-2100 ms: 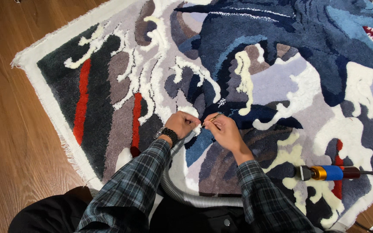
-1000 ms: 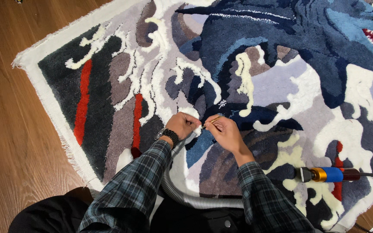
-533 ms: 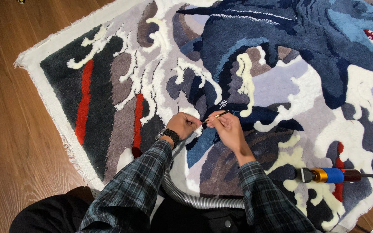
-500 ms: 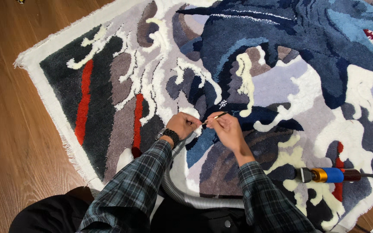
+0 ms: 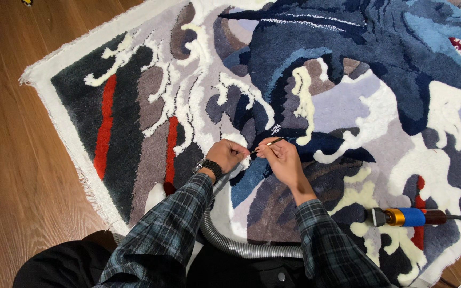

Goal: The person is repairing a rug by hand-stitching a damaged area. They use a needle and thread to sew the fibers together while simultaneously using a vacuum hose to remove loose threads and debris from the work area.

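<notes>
Our right hand [image 5: 284, 160] pinches a thin tool [image 5: 268, 144] over the rug [image 5: 348, 106], near its middle; our left hand [image 5: 228, 154] is curled shut, pressing the pile just beside the tip. A slip could snag good tufts or nick the left fingers.

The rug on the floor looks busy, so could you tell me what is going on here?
A person in a plaid shirt leans over a large tufted rug lying on a wood floor. The right hand pinches a thin stick-like tool over the dark blue pile, and the left hand is closed right beside it. A grey ribbed hose curves under the arms. A blue and gold corded tool lies untouched on the rug.
</notes>
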